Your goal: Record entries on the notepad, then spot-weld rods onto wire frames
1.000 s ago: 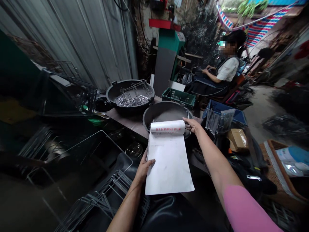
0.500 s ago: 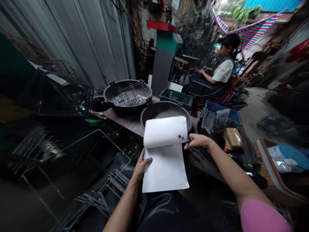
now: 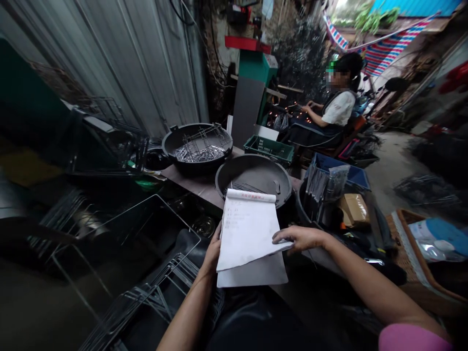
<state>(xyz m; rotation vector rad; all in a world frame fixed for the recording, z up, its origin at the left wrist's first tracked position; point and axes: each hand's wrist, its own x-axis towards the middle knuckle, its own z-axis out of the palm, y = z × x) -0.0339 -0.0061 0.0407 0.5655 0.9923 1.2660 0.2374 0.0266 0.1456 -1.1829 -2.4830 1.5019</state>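
A white notepad with red print along its top edge and faint writing lies tilted above my lap. My left hand grips its left edge, with most of the fingers hidden behind the pad. At the lower right, my right hand pinches the raised upper sheets, thumb beneath and fingers on top. A lower sheet shows below their slanting bottom edge. Just beyond the pad sits a round dark pan with a few thin wires in it.
Another pan holds many short metal pieces and a wire frame. Behind are a green basket and a seated person near sparks. Bent wire racks stand at my left; a blue crate and wicker basket at right.
The folded-up sheets have come down over the pad, so the written page and red print now show. My right hand moved down with them. Sparks have appeared by the seated person.
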